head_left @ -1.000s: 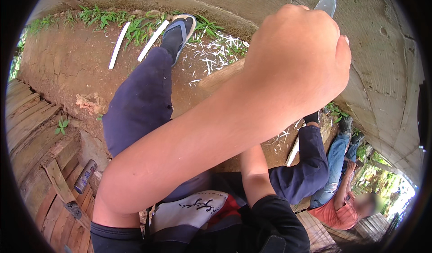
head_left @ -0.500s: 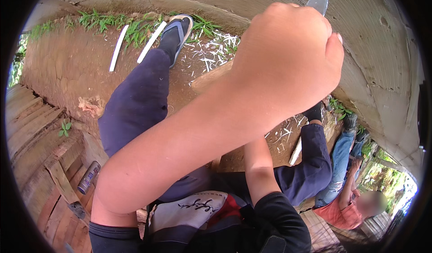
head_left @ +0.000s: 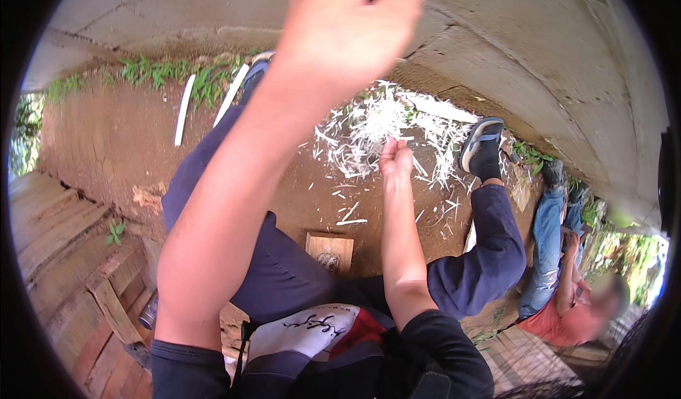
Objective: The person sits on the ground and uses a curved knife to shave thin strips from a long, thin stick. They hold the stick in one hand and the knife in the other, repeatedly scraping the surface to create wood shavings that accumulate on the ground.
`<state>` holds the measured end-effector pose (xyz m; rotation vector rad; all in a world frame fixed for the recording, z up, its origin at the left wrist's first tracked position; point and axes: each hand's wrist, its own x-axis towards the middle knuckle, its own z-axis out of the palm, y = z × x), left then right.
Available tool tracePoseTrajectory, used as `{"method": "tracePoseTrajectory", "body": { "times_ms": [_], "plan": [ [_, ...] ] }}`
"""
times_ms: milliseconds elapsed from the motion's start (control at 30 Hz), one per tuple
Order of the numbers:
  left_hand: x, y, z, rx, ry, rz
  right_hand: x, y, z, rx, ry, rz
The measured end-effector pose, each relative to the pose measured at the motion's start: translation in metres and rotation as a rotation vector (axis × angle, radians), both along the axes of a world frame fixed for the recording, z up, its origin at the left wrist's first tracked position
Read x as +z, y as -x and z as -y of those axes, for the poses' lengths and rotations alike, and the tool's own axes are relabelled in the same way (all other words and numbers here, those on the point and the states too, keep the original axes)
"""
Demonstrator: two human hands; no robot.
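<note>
Head view: Seated above bare dirt ground [head_left: 106, 143], a person raises the left hand [head_left: 355, 23] to the top centre of the frame. It is curled into a tight fist, and nothing it might grip shows from this angle. The right hand [head_left: 396, 159] reaches down at centre frame, its fingers gathered together at the lower edge of a pile of white shavings [head_left: 369, 133]. Whether they have pinched a sliver cannot be told.

The pile spreads across the upper centre, between the person's knees and just left of a sandalled foot [head_left: 482, 143]. Two long white strips [head_left: 184, 108] lie well apart from it at upper left, beside the grass. A small wooden block [head_left: 330, 251] sits on the dirt below the pile. Another person [head_left: 567, 285] sits at lower right, under a concrete wall [head_left: 532, 58].

The work appears paused between strokes, one hand lifted clear while the other tends the cuttings. Any downward move by the raised fist would call for the lower hand to be clear of its path.
</note>
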<state>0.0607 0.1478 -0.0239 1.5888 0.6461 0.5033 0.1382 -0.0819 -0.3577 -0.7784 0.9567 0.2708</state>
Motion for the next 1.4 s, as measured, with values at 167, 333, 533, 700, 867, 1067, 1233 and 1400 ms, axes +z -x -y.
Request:
{"method": "tracePoseTrajectory", "body": {
  "times_ms": [167,333,533,700,867,1067,1233,1400],
  "plan": [
    [0.002,0.009,-0.009,0.009,-0.025,0.003,0.104,-0.025,-0.01,-0.035,-0.213,0.224],
    [0.001,0.01,-0.004,0.024,0.003,0.016,0.225,-0.067,0.006,0.054,-0.18,0.554],
    [-0.005,-0.004,0.017,-0.019,0.002,0.042,0.345,-0.09,0.053,0.21,-0.008,0.975],
    [0.0,-0.014,0.035,-0.033,-0.032,0.029,0.343,-0.081,0.088,0.118,-0.117,0.924],
    [0.006,-0.006,0.045,-0.05,-0.076,0.021,0.291,-0.056,0.082,0.164,-0.29,0.714],
    [0.012,0.02,0.041,-0.056,-0.168,0.082,0.323,-0.004,0.078,0.39,-0.234,0.992],
    [0.013,0.038,0.035,-0.035,-0.16,0.072,0.378,0.059,0.109,0.543,-0.294,1.405],
    [0.015,0.044,0.026,-0.024,-0.157,0.082,0.381,0.064,0.109,0.612,-0.285,1.389]
  ]
}}
